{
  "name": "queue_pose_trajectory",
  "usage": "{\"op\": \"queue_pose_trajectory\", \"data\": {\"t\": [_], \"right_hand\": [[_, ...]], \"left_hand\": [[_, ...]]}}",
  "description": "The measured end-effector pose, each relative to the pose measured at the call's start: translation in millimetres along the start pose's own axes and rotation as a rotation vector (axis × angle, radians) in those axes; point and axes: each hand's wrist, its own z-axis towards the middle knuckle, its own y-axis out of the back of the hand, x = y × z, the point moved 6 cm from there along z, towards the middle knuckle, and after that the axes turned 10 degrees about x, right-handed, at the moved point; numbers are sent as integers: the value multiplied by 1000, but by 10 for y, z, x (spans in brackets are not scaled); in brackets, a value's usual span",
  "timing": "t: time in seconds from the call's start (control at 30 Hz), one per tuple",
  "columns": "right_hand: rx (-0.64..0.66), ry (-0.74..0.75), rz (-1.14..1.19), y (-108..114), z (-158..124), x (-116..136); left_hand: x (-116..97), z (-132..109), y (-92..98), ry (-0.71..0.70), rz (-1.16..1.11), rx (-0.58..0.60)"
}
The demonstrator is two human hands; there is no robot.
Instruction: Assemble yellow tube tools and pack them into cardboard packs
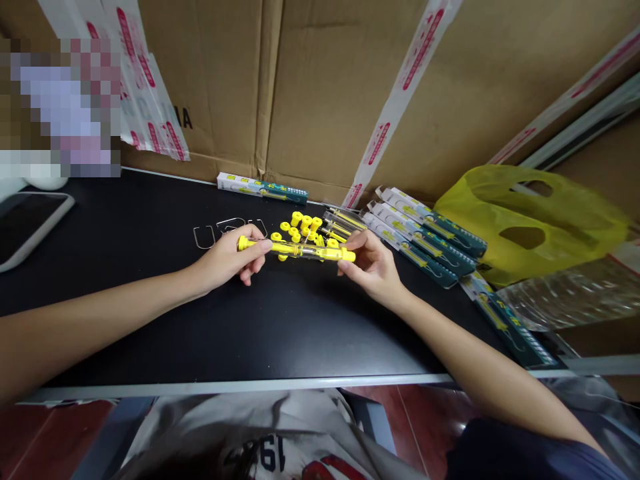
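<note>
Cardboard boxes (320, 87) sealed with printed tape wall in the back of a black surface (150, 313), where loose yellow caps (303, 227) lie in a small heap just behind the hands. Between both hands, just above the surface, hangs a clear tube with yellow ends (297, 250), held roughly level. The left hand (227, 260) pinches its left yellow tip between thumb and forefinger, the other fingers curled loosely beneath. The right hand (373, 263) pinches the right yellow end the same way, palm turned inward, wrist raised off the surface. Both forearms reach in from the near edge and converge on the tube.

By the look of it, the piece is being put together or checked end to end; seating a cap would call for steady, straight pressure along the tube's length while the opposite hand braces.

Packaged items in green and white cards (425, 233) fan out to the right, near a yellow plastic bag (540, 220). A phone (30, 223) lies at far left.
</note>
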Motion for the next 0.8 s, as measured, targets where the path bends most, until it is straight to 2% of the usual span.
{"op": "queue_pose_trajectory", "data": {"t": [0.3, 0.57, 0.67, 0.8], "right_hand": [[68, -100, 116, -60, 1, 50], [84, -195, 247, -86, -52, -55], [67, -186, 182, -52, -48, -66], [-32, -69, 12, 44, 0, 9]], "left_hand": [[-22, 2, -10, 1, -10, 1], [-18, -6, -4, 0, -17, 3], [-9, -5, -3, -4, -23, 9], [-22, -2, -10, -9, -15, 10]]}}
